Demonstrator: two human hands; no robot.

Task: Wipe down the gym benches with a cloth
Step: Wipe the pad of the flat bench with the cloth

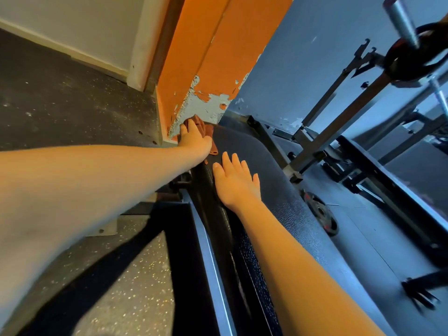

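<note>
Left hand [195, 138], arm outstretched, presses flat on the brown cloth [209, 132] at the far end of the bench [278, 190], whose length runs away toward the orange pillar [194, 57]. Right hand [236, 183] rests flat, fingers spread, mid-bench.

Dim light: a cool blue sheen on the black textured vinyl bench pad [278, 170], a dark shadow across the speckled grey rubber floor [135, 287]. Wide-angle stretch bends the edges; the black metal frame foot [419, 297] is blurred.
</note>
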